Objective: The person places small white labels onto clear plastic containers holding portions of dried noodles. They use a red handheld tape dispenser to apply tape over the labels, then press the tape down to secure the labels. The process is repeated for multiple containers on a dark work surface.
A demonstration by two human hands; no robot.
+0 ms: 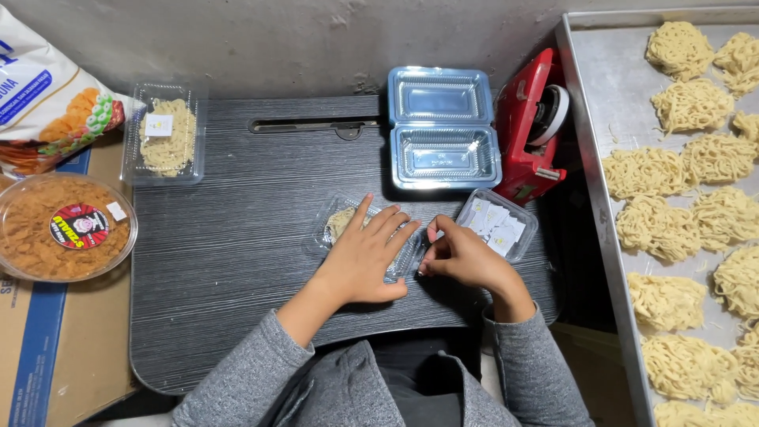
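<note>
My left hand [365,257] lies flat with fingers spread on top of a small clear plastic box of noodles [338,223] on the dark table [237,253]. My right hand [461,258] is curled at the box's right end, its fingertips pinched against the edge. Whether it grips a small item there I cannot tell. Just beyond my right hand sits a clear tub of small white sachets [500,224].
An open clear clamshell box [441,126] and a red tape dispenser [531,126] stand at the back. A closed noodle box [165,134] is at the back left, with a snack tub [63,228] and bag [43,95]. A metal tray [589,158] of noodle nests [688,107] fills the right.
</note>
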